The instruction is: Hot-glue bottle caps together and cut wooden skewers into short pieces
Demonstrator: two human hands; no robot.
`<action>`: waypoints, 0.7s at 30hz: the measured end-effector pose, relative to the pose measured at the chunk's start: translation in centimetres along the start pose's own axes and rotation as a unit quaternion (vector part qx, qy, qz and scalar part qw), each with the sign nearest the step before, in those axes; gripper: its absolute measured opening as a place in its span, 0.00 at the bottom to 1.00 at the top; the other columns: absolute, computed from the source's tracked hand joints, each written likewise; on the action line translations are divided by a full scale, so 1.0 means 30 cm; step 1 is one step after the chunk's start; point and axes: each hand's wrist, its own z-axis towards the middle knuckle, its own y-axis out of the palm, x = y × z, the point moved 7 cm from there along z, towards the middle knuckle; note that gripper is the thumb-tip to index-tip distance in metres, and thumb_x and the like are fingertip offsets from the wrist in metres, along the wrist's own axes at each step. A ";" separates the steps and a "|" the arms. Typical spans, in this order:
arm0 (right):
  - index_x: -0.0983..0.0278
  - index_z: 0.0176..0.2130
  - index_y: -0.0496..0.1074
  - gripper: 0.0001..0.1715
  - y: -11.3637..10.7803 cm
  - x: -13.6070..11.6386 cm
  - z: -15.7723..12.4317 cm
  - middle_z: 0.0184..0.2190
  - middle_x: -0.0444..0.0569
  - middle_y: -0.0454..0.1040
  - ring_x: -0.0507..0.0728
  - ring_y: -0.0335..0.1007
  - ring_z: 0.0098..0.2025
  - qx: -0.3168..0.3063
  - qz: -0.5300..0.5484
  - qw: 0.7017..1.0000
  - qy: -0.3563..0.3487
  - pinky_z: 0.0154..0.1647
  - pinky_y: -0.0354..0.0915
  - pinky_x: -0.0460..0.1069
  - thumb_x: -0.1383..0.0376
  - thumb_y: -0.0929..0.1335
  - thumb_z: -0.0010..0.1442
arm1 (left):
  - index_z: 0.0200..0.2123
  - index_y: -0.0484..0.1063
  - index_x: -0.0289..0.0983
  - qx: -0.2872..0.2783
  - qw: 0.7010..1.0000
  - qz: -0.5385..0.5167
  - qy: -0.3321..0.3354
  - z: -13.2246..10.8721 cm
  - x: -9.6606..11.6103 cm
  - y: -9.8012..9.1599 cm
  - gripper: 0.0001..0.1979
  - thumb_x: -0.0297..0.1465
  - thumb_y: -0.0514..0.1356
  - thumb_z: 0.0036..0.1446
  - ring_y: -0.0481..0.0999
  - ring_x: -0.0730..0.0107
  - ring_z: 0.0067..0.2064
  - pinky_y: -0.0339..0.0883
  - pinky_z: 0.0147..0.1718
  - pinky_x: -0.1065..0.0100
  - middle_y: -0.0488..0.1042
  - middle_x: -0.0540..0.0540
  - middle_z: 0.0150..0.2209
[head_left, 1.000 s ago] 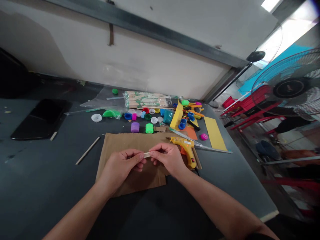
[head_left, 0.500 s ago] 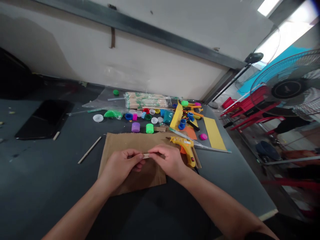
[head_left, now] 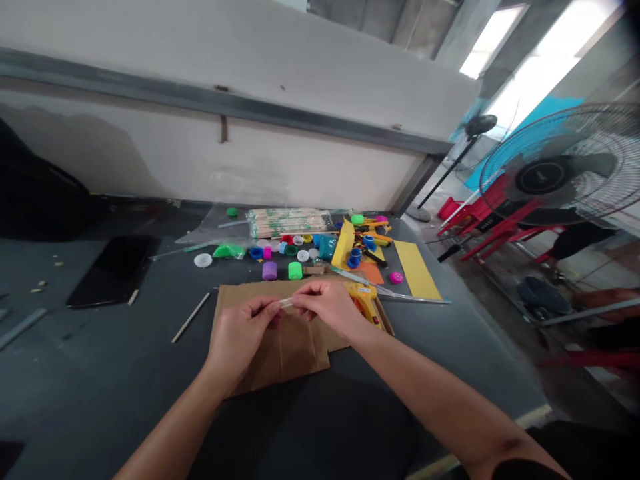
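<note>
Pinches wood point(head_left: 285, 303) in fingertips of left hand point(head_left: 239, 337) and right hand point(head_left: 331, 308), above cardboard point(head_left: 295, 353). Sees label point(head_left: 364, 289) on glue gun point(head_left: 369, 307) and green print point(head_left: 270, 215) on packet point(head_left: 295, 225), both too small to read.

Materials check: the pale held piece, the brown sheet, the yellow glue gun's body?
Held piece: probably bare wood, matte; pale tan, no visible coating, though small and mostly covered.
Brown sheet: looks like cardboard, dull finish; kraft-brown with straight crease lines.
Glue gun body: likely moulded plastic, smooth; uniform yellow, rounded shape.
</note>
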 end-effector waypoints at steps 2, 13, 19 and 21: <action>0.65 0.27 0.76 0.04 0.022 -0.003 0.034 0.20 0.43 0.73 0.48 0.67 0.22 0.004 0.069 0.998 0.007 0.23 0.65 0.43 0.66 0.73 0.50 | 0.31 0.78 0.38 0.027 0.999 -0.021 -0.005 0.014 0.006 -0.022 0.12 0.39 0.58 0.54 0.78 0.65 0.29 0.70 0.31 0.68 0.79 0.50 0.25; 0.67 0.23 0.73 0.05 -0.024 -0.021 0.191 0.17 0.42 0.72 0.47 0.66 0.20 0.109 0.252 0.962 -0.002 0.24 0.64 0.43 0.70 0.72 0.48 | 0.52 0.72 0.40 0.062 0.987 0.125 0.082 0.229 0.034 -0.140 0.26 0.42 0.63 0.49 0.77 0.55 0.47 0.69 0.48 0.56 0.79 0.43 0.45; 0.67 0.22 0.72 0.05 0.006 0.021 0.193 0.17 0.43 0.71 0.47 0.65 0.19 0.136 0.240 0.961 -0.006 0.22 0.63 0.43 0.69 0.70 0.47 | 0.50 0.72 0.33 0.035 0.909 0.316 0.268 0.304 0.010 -0.037 0.26 0.34 0.65 0.47 0.71 0.47 0.53 0.60 0.55 0.52 0.75 0.34 0.51; 0.67 0.22 0.72 0.04 0.025 0.039 0.187 0.16 0.43 0.71 0.48 0.65 0.19 0.140 0.216 0.966 -0.006 0.21 0.63 0.43 0.69 0.70 0.47 | 0.49 0.73 0.35 0.039 0.901 0.323 0.288 0.308 -0.005 -0.024 0.22 0.33 0.63 0.49 0.72 0.49 0.51 0.61 0.54 0.53 0.76 0.37 0.49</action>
